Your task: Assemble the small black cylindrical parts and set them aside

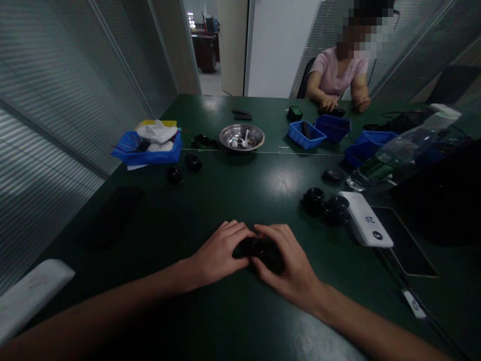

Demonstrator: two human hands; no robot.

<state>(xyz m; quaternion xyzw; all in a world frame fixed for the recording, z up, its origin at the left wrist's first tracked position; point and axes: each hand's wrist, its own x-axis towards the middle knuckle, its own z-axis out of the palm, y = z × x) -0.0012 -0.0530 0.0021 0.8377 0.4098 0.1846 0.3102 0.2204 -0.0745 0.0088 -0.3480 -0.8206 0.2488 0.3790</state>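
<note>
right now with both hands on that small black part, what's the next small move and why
Probably lift the black part slightly off the green table and tilt it toward the camera. The left hand and right hand both close around it low against the tabletop, they cover most of it, and the dim light hides its detail.

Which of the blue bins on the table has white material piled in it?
The left blue bin, left of the steel bowl: white material heaps above its rim. The other blue bins, on the right, show none.
</note>
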